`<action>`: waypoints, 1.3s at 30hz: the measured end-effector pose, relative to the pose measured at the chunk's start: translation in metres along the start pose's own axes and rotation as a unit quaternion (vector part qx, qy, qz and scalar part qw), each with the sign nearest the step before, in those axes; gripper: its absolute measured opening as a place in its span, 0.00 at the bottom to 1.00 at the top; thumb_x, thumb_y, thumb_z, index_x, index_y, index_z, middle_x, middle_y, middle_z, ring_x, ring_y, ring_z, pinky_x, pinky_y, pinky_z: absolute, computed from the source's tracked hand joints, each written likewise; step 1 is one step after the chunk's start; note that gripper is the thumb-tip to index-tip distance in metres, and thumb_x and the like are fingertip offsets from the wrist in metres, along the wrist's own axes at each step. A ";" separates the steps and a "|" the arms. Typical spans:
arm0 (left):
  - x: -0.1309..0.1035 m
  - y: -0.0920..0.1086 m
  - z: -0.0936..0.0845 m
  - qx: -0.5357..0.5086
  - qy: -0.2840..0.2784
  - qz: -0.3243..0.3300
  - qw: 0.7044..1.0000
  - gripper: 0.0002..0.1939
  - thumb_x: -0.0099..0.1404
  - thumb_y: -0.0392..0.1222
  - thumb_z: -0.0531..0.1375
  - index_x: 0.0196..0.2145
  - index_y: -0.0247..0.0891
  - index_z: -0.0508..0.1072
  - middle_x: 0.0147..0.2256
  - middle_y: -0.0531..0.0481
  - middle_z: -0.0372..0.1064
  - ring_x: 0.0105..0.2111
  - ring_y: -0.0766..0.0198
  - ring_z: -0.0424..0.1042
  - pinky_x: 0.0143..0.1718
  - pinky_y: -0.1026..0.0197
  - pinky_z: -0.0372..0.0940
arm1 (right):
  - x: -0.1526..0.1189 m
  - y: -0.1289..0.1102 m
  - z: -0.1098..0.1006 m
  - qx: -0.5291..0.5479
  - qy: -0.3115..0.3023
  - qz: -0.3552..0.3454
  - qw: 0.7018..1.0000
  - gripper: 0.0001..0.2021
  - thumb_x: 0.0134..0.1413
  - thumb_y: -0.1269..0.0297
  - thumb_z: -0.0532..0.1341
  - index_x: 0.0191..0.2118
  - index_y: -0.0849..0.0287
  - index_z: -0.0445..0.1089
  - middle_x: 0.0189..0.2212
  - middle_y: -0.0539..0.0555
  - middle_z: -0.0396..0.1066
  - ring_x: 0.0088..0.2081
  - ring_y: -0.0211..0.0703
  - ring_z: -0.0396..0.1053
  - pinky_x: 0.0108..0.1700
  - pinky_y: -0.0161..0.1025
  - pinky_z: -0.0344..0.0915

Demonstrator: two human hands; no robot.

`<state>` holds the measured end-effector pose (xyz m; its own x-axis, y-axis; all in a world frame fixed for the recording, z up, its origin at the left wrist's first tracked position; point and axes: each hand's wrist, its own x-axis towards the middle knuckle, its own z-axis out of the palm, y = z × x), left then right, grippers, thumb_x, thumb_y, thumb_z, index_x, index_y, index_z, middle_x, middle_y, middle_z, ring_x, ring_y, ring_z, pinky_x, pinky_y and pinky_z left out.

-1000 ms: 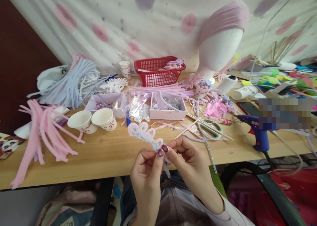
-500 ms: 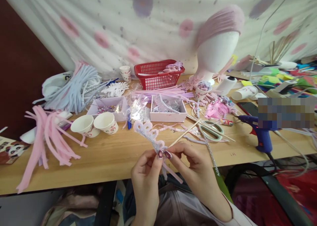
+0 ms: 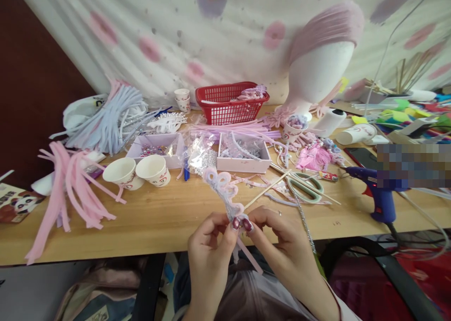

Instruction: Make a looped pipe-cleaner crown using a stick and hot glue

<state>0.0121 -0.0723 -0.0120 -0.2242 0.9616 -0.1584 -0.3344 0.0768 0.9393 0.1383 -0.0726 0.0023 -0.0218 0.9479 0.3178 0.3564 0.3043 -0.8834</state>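
Both hands pinch a looped piece of pink and pale blue pipe cleaner (image 3: 225, 193) in front of the table edge. My left hand (image 3: 213, 250) grips it between thumb and fingers. Close beside it, my right hand (image 3: 278, 246) pinches the same piece, the two thumbs almost touching. A row of curled pink loops rises above the fingers, and loose pink ends hang below them. The exact spot being gripped is hidden by the fingertips. Beyond my right hand lie a thin wooden stick (image 3: 267, 188) and green-handled scissors (image 3: 306, 187).
Two paper cups (image 3: 154, 170) stand left of centre, near a bundle of pink pipe cleaners (image 3: 75, 185). Behind them are a lilac box (image 3: 243, 164) and a red basket (image 3: 230, 110). A foam head (image 3: 319, 72) stands at the back; a blue glue gun (image 3: 380, 194) is at right.
The view has shifted slightly, so the table things sit a little further right. Both hands still pinch the pipe cleaner piece, with its loops tilted slightly differently.
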 end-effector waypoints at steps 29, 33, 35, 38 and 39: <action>-0.004 0.005 -0.001 0.089 -0.055 0.043 0.994 0.08 0.57 0.38 0.66 0.21 0.39 0.77 0.26 0.51 0.70 0.30 0.62 0.69 0.33 0.64 0.63 | 0.001 0.012 -0.025 0.039 0.022 0.024 0.999 0.04 0.64 0.63 0.63 0.36 0.54 0.72 0.29 0.50 0.69 0.32 0.40 0.66 0.34 0.37 0.62; -0.002 0.005 -0.003 0.109 -0.071 0.047 0.990 0.08 0.57 0.38 0.67 0.21 0.39 0.77 0.26 0.50 0.71 0.29 0.62 0.69 0.32 0.64 0.64 | -0.001 0.014 -0.026 0.037 0.036 0.036 0.998 0.08 0.65 0.62 0.62 0.33 0.55 0.69 0.26 0.48 0.64 0.29 0.38 0.61 0.32 0.37 0.59; 0.000 0.004 -0.005 0.107 -0.083 0.041 0.990 0.08 0.57 0.38 0.67 0.21 0.39 0.78 0.26 0.50 0.71 0.28 0.62 0.69 0.31 0.65 0.64 | -0.002 0.017 -0.026 0.027 0.057 0.021 0.998 0.09 0.66 0.64 0.61 0.32 0.55 0.68 0.27 0.48 0.62 0.30 0.38 0.60 0.33 0.37 0.58; 0.005 0.004 -0.006 0.087 -0.066 0.028 0.994 0.09 0.57 0.40 0.67 0.20 0.39 0.77 0.25 0.50 0.70 0.29 0.63 0.69 0.32 0.65 0.64 | -0.002 0.023 -0.030 -0.001 0.104 -0.002 0.995 0.08 0.66 0.66 0.60 0.32 0.55 0.67 0.28 0.48 0.61 0.31 0.39 0.60 0.35 0.38 0.57; 0.006 0.004 -0.006 0.078 -0.053 0.023 0.995 0.10 0.57 0.40 0.67 0.20 0.38 0.77 0.25 0.51 0.70 0.30 0.63 0.70 0.33 0.65 0.64 | -0.002 0.025 -0.034 -0.008 0.120 -0.007 0.993 0.08 0.66 0.67 0.60 0.33 0.55 0.67 0.28 0.48 0.62 0.32 0.39 0.61 0.36 0.38 0.57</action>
<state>0.0039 -0.0674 -0.0112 -0.1350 0.9868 -0.0897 -0.1777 0.0649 0.9819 0.1785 -0.0706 -0.0087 0.1963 0.8931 0.4048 0.3731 0.3137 -0.8731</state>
